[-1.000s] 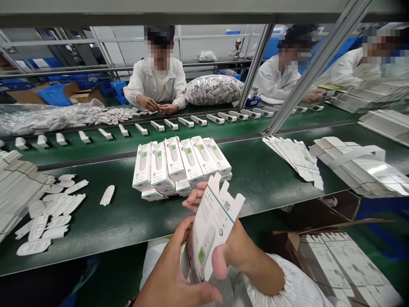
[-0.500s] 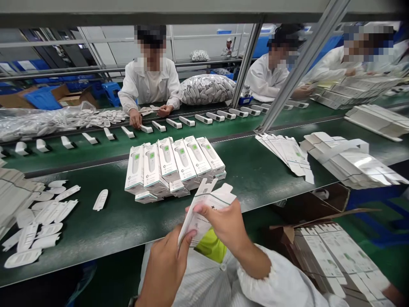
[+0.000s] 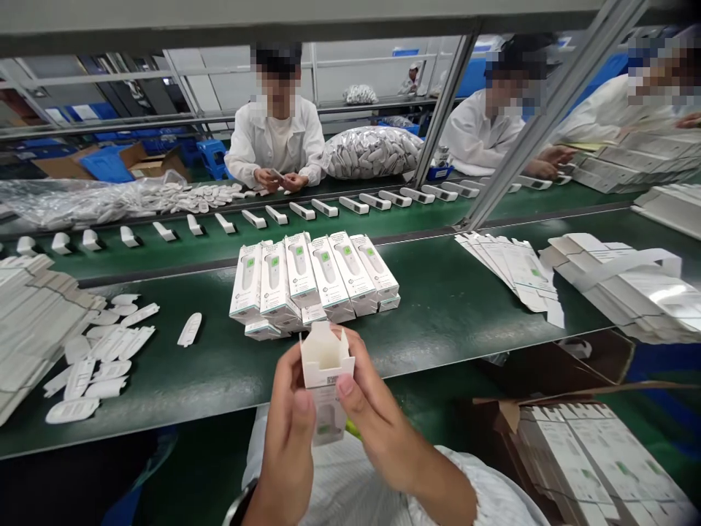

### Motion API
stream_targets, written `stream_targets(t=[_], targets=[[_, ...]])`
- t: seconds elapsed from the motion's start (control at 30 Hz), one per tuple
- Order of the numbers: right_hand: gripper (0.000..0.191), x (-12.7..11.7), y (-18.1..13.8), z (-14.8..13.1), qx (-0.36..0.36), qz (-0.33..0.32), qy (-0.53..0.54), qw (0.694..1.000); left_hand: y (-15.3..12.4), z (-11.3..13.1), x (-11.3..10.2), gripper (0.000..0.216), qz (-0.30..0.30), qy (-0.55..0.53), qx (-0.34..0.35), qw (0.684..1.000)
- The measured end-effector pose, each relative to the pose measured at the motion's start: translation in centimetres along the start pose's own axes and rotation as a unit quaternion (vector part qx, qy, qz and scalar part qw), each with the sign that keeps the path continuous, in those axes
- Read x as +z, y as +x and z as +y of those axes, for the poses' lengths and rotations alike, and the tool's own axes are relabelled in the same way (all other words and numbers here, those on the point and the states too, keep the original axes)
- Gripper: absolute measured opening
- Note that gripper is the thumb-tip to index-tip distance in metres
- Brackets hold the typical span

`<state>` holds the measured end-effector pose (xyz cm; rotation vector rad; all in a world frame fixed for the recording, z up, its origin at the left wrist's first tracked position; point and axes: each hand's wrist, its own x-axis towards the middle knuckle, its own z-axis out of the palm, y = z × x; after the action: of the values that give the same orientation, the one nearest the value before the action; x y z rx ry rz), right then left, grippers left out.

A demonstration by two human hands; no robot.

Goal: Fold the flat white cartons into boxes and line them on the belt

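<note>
Far to the left of the hands, a stack of flattened white cartons (image 3: 38, 321) lies on a green conveyor bench (image 3: 438, 321), with loose white plastic casings (image 3: 112, 364) scattered just beside it, closer to the hands. The left hand (image 3: 282, 431) is curled and partly closed, its thumb pressed against the near side of a white carton (image 3: 326, 372). The carton stands upright between both hands, its open top showing the hollow inside and a barcode label facing the person. The right hand (image 3: 377, 431) is also partly closed, its thumb and fingers gripping the other side. Just beyond the hands sits a block of closed, tilted cartons (image 3: 312, 277) printed with a thermometer. Further ahead, past a row of white devices (image 3: 323, 210) on a second belt, a co-worker (image 3: 277, 131) holds a small white piece. To the right of the hands lie fanned flat cartons (image 3: 509, 263) and a bundled stack (image 3: 618, 277), with an open cardboard box (image 3: 580, 453) of flat cartons below.
</note>
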<state>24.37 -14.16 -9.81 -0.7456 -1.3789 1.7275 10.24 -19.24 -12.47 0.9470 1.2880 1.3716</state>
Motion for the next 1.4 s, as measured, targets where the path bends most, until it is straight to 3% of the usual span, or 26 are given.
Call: stream_targets(t=[0.13, 0.3, 0.4, 0.57, 0.67, 0.73, 0.83, 0.9, 1.0, 1.1, 1.17, 1.3, 1.4], targets=[[0.048, 1.4, -0.8, 0.0, -0.014, 0.032, -0.015, 0.999, 0.7, 0.9, 2.0, 0.045, 0.065, -0.072, 0.025, 0.995], [0.025, 1.3, -0.3, -0.5, -0.044, 0.061, -0.023, 0.997, -0.1, 0.2, 2.7, 0.04, 0.065, -0.037, 0.058, 0.996], [0.026, 0.6, 0.3, -1.5, -0.009, 0.054, 0.026, 0.998, -0.5, -0.4, 3.2, 0.038, 0.072, 0.019, 0.14, 0.987], [0.036, 0.1, 0.7, -2.4, 0.041, 0.05, 0.148, 0.987, 0.8, -1.3, 2.7, 0.066, 0.052, 0.15, 0.37, 0.915], [0.039, -0.9, 0.9, -2.9, 0.071, 0.02, 0.146, 0.987, 1.8, -0.7, 1.1, 0.054, 0.005, 0.218, 0.424, 0.879], [0.04, -2.4, 1.2, -3.1, 0.076, -0.052, 0.135, 0.987, 2.3, 0.3, -0.1, 0.038, -0.036, 0.235, 0.443, 0.865], [0.049, -4.8, 2.1, -3.1, 0.05, -0.239, 0.141, 0.959, 2.5, 1.9, -1.4, 0.026, -0.101, 0.185, 0.416, 0.885], [0.049, -5.6, 2.7, -2.7, 0.014, -0.293, 0.16, 0.943, 2.6, 2.6, -1.7, 0.028, -0.141, 0.158, 0.377, 0.902], [0.027, -5.0, 3.2, -1.9, -0.003, -0.255, 0.221, 0.941, 2.6, 3.0, -1.9, 0.028, -0.167, 0.15, 0.358, 0.906], [0.013, -3.3, 3.2, -1.4, 0.045, -0.2, 0.304, 0.93, 2.6, 2.6, -2.2, 0.03, -0.151, 0.152, 0.37, 0.904], [0.011, -2.6, 2.8, -1.3, 0.056, -0.163, 0.295, 0.94, 2.6, 2.3, -2.3, 0.032, -0.127, 0.168, 0.364, 0.907], [0.038, -2.3, 1.7, -0.8, -0.052, -0.125, 0.059, 0.989, 2.5, 1.8, -1.7, 0.037, -0.047, 0.133, 0.302, 0.943], [0.058, -2.4, 1.1, 0.2, -0.135, -0.064, -0.096, 0.984, 2.5, 1.3, -1.2, 0.043, 0.007, 0.078, 0.285, 0.955]])
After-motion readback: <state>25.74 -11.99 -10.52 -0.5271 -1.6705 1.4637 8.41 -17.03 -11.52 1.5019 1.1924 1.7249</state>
